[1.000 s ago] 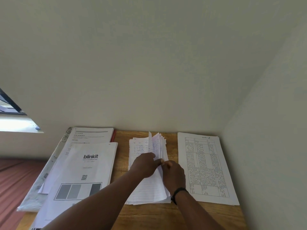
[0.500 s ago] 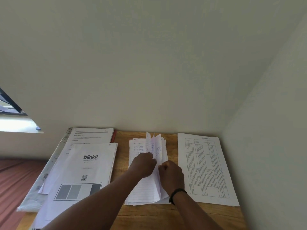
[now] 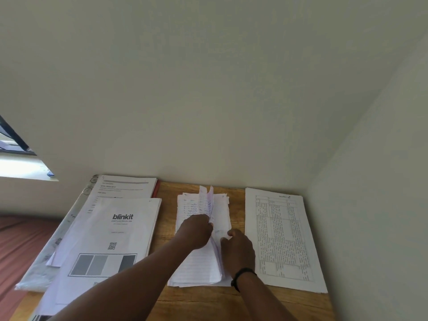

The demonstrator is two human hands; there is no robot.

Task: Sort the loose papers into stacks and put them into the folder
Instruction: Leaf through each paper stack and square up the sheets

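Note:
A pile of handwritten lined sheets (image 3: 194, 267) lies in the middle of the wooden table (image 3: 234, 302). Some of its sheets stand on edge (image 3: 208, 200) between my hands. My left hand (image 3: 196, 230) holds those raised sheets from the left. My right hand (image 3: 238, 249), with a black wristband, pinches the sheets' right side low down. A printed stack headed "blinkit" (image 3: 108, 239) lies to the left. A printed table sheet stack (image 3: 282, 237) lies to the right. The folder (image 3: 46, 258), clear plastic with rings, lies under the left papers.
Another printed stack (image 3: 125, 186) lies behind the blinkit one, on a red edge (image 3: 157, 188). Walls stand close behind the table and on its right. A window (image 3: 14, 144) and a reddish-brown surface (image 3: 20, 237) are at the left.
The upright sheets have been leafed over, leaning more to the left. My right hand has shifted slightly down and right; my left hand stays on the sheets.

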